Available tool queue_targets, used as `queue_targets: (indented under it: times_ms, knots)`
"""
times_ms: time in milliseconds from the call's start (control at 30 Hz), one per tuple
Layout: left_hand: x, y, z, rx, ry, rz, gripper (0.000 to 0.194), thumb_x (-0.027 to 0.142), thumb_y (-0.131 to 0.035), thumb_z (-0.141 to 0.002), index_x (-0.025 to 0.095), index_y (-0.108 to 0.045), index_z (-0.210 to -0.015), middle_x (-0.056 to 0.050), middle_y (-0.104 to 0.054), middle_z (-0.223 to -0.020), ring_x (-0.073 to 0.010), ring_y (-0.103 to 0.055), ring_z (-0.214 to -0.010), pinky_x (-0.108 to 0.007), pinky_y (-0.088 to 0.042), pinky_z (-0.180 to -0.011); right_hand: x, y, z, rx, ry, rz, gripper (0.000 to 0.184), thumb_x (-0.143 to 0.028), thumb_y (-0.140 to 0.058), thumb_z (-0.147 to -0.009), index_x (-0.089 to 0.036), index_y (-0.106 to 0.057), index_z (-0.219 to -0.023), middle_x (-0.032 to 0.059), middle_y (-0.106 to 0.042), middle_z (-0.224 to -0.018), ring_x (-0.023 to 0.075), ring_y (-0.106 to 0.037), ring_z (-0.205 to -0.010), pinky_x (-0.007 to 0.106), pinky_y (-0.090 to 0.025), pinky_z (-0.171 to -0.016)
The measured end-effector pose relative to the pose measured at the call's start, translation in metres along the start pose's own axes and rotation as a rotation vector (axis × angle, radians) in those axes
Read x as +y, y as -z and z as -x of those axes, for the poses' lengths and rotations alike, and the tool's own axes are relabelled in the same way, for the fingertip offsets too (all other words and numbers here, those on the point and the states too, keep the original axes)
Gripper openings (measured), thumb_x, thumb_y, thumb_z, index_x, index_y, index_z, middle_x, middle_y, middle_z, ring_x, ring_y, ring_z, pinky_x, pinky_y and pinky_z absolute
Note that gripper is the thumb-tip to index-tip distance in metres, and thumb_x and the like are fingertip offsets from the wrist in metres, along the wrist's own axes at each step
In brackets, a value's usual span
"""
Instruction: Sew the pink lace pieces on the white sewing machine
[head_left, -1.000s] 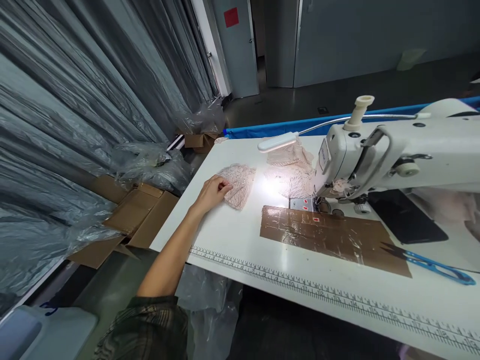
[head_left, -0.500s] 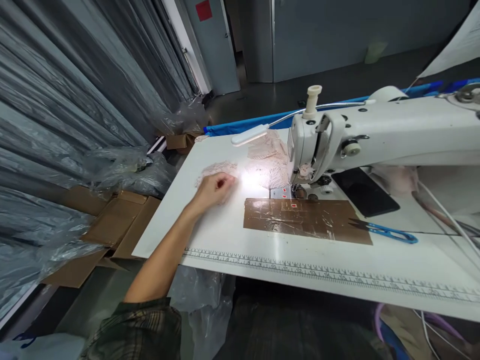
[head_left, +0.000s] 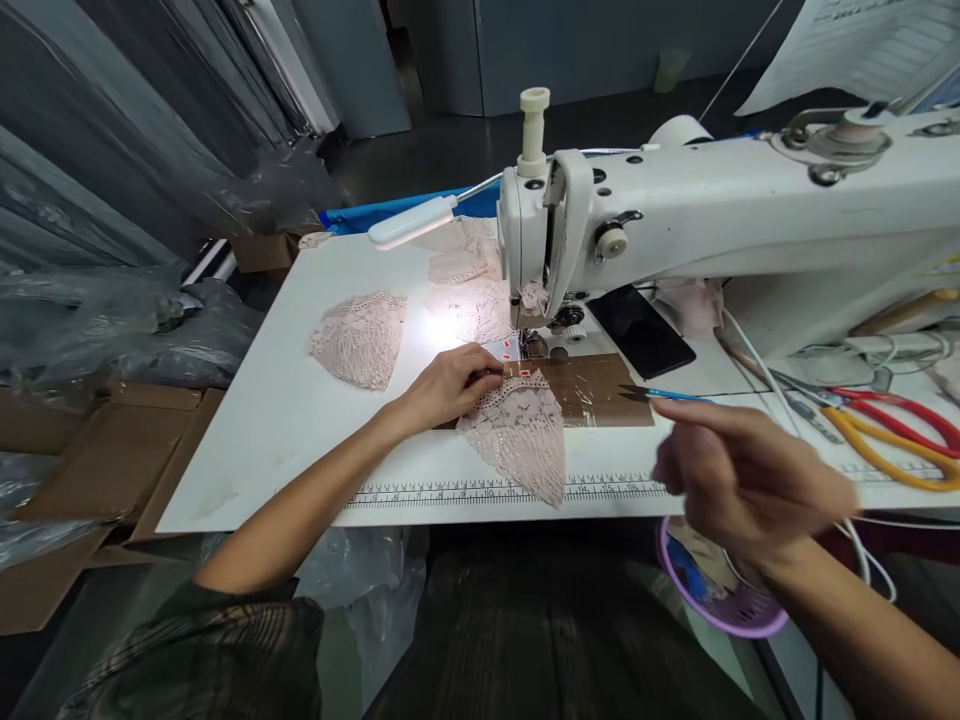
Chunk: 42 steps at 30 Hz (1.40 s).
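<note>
My left hand (head_left: pixel 454 385) is closed on the top edge of a pale pink lace piece (head_left: pixel 525 435). This piece lies over the brown taped strip (head_left: pixel 600 385), its point hanging toward the printed ruler at the table's front edge. My right hand (head_left: pixel 750 480), blurred by motion, hovers over the handle end of the blue thread snips (head_left: pixel 667 394); its grip is unclear. Just behind the held lace is the white sewing machine's head (head_left: pixel 529 240). Another lace piece (head_left: pixel 360 340) rests flat to the left, and more lace (head_left: pixel 465 265) lies beside the needle area.
A black phone (head_left: pixel 641 330) lies under the machine arm. To the right are orange-handled and red-handled scissors (head_left: pixel 892 440). A lamp (head_left: pixel 412 222) lights the needle area. Below the table edge stands a purple basket (head_left: pixel 750 615); cardboard boxes (head_left: pixel 124 460) stand at the left.
My left hand has moved toward the machine's front, now with a lace piece in it. My right hand has come into view over the snips. The view has shifted to the right.
</note>
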<state>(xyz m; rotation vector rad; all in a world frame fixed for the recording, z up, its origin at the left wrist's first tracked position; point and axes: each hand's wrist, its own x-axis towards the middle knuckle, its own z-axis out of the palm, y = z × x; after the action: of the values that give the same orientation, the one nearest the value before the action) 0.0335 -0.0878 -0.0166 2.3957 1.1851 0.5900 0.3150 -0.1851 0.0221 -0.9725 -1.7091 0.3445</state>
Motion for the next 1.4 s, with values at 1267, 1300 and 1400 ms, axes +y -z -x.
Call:
queue_targets:
  times_ms: [1267, 1300, 1400]
  knots:
    - [0.023, 0.053, 0.008, 0.034, 0.234, 0.090, 0.036, 0.028, -0.054, -0.090, 0.017, -0.054, -0.124, -0.002, -0.061, -0.083, -0.0097, -0.052, -0.055, -0.024, -0.041, -0.051, 0.071, -0.084, -0.061, -0.808, -0.837, -0.242, 0.020, -0.030, -0.069, -0.081, -0.015, -0.071, -0.095, 0.0038, -0.068, -0.077, 0.0117, -0.058, -0.064, 0.024, -0.045, -0.058]
    - [0.009, 0.049, 0.003, 0.051, 0.181, -0.078, 0.034, 0.026, -0.054, -0.090, 0.016, -0.056, -0.123, -0.003, -0.062, -0.082, -0.0108, -0.052, -0.055, -0.025, -0.040, -0.051, 0.075, -0.087, -0.064, -0.773, -0.806, -0.128, 0.015, -0.026, -0.068, -0.080, -0.016, -0.071, -0.091, 0.0047, -0.069, -0.079, 0.0131, -0.059, -0.066, 0.025, -0.045, -0.059]
    - [-0.025, 0.029, -0.006, 0.174, 0.066, -0.444, 0.024, 0.018, -0.053, -0.088, 0.018, -0.062, -0.110, -0.007, -0.064, -0.086, -0.0154, -0.055, -0.062, -0.029, -0.041, -0.054, 0.086, -0.089, -0.068, -0.763, -0.769, -0.085, 0.011, -0.018, -0.066, -0.078, -0.018, -0.071, -0.088, 0.0061, -0.072, -0.087, 0.0169, -0.063, -0.074, 0.028, -0.050, -0.064]
